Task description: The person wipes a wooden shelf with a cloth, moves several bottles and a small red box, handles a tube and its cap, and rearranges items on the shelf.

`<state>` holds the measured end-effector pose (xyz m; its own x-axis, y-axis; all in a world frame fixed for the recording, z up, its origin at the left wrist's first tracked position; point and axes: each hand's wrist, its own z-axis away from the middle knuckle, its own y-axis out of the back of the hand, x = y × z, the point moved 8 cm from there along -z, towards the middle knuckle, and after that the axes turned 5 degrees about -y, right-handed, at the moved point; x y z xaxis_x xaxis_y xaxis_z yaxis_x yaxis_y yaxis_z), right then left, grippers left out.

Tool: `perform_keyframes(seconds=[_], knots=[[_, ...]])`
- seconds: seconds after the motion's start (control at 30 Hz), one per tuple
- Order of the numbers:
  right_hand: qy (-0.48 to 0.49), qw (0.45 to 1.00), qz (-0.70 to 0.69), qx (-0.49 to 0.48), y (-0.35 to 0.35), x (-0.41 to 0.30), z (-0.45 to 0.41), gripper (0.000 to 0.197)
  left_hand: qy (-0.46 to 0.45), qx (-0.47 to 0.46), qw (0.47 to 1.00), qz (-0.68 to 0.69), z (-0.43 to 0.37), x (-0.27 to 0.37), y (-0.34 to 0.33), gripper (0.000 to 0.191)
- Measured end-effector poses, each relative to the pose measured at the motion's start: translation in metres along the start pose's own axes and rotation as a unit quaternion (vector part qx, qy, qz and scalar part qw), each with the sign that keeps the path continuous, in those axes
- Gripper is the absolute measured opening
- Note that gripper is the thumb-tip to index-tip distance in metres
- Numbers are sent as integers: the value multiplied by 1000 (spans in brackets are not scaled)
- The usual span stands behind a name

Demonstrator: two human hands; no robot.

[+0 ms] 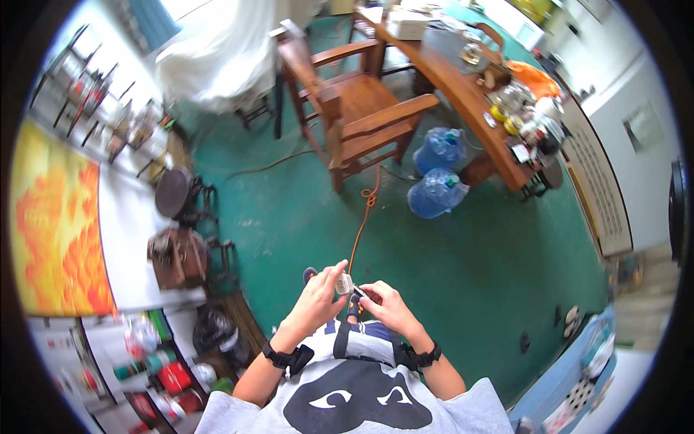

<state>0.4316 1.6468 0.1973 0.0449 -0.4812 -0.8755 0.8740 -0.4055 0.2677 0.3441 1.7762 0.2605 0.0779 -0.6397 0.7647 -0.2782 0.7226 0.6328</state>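
Note:
In front of my waist, my left hand (317,301) holds a small white plastic box (344,283) between thumb and fingers. The box tilts towards me; what it contains is too small to tell. Close beside it on the right, my right hand (389,308) pinches a slim dark and silver piece (359,292) between thumb and fingertips. Its tip is near the box, and I cannot tell whether the two touch. A black strap sits around each wrist. My feet show below the hands on the green floor (293,228).
Ahead stands a wooden armchair (368,97) beside a cluttered wooden table (461,81). Two blue water jugs (436,192) stand on the floor. An orange cord (360,228) runs towards my feet. At left are a brown leather bag (181,260) and a round stool (173,192).

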Motion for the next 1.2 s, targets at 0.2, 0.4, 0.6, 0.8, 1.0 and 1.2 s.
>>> perform_keyframes(seconds=[0.2, 0.4, 0.6, 0.8, 1.0, 1.2], knots=[[-48, 985, -21, 164, 83, 20, -44, 30, -53, -104, 991, 71, -127, -19, -21, 71], [-82, 962, -54, 254, 135, 25, -101, 31, -66, -182, 972, 133, -235, -56, -22, 67], [-143, 911, -85, 377, 205, 57, -142, 25, -54, -240, 958, 148, -332, -99, -30, 68], [-170, 849, -159, 475, 298, 128, -178, 28, -84, -228, 966, 82, -433, -119, -60, 66], [-144, 792, -44, 591, 467, 187, -243, 23, -155, -259, 953, 27, -577, -96, -140, 68], [-139, 742, 32, 655, 660, 236, -335, 24, -218, -206, 952, -61, -761, -82, -281, 70]])
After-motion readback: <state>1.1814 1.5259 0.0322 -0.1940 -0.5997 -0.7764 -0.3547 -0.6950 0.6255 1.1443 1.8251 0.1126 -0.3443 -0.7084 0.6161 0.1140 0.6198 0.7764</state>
